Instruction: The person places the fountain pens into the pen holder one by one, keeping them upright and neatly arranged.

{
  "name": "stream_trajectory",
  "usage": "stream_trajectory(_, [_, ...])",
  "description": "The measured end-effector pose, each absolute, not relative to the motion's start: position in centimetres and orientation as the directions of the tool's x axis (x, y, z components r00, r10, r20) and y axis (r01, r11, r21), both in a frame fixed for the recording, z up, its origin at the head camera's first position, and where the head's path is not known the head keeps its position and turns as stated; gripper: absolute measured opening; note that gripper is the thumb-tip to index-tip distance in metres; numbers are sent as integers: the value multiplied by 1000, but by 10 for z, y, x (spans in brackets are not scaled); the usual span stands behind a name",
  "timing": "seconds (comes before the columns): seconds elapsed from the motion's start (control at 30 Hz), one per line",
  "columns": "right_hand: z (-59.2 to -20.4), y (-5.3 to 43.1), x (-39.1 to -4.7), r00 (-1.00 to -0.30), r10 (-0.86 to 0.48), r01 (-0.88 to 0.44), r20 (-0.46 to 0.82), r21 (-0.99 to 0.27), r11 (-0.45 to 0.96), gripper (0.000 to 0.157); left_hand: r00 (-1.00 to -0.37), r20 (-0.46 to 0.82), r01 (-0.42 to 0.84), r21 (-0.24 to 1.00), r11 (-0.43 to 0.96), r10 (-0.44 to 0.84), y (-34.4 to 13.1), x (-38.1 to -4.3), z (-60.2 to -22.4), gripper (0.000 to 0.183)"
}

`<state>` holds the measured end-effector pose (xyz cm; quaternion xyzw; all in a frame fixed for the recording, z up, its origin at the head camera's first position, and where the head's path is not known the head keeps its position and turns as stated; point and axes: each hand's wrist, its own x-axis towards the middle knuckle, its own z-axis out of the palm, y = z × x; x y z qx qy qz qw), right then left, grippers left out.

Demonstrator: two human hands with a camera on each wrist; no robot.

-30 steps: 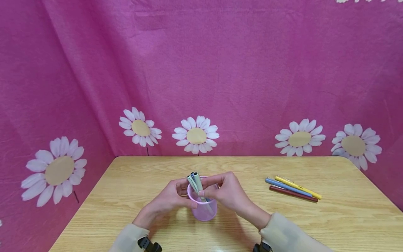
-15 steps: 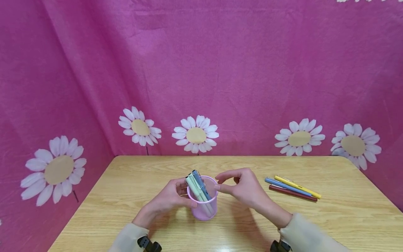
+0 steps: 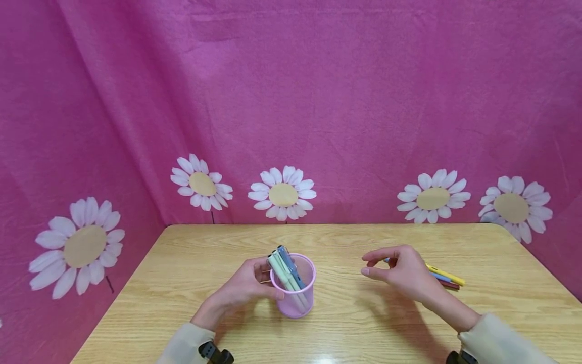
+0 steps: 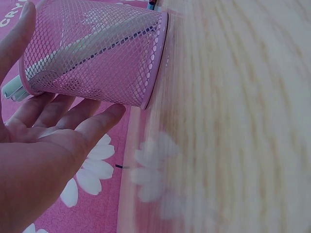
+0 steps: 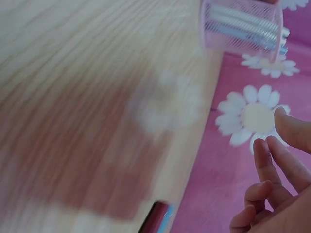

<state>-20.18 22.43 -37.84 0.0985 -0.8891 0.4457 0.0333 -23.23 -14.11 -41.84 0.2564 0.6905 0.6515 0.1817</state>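
My left hand grips a pink mesh pen cup standing on the table, thumb at the near side and fingers round the far side. The left wrist view shows the fingers along the mesh wall of the cup. Leaning left inside it are two pale green pens and a blue pen. Off to the right, my right hand is over the table with nothing in it, its thumb and forefinger apart. Behind it, partly hidden, lie a yellow pen, a blue pen and a dark red pen.
The wooden table ends at a pink cloth backdrop printed with large white daisies. More of the tabletop spreads between the cup and the loose pens.
My right hand has let go of the pens in the cup and moved right, towards the loose pens. The left hand and cup have stayed in place.
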Motion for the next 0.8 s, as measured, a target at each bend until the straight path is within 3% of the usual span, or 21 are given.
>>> stream_trajectory(0.8, [-408,299,-194,-977,-82,-196,197,-681,705,30,-821,64,119,991,60,567,-142,-232,-419,64])
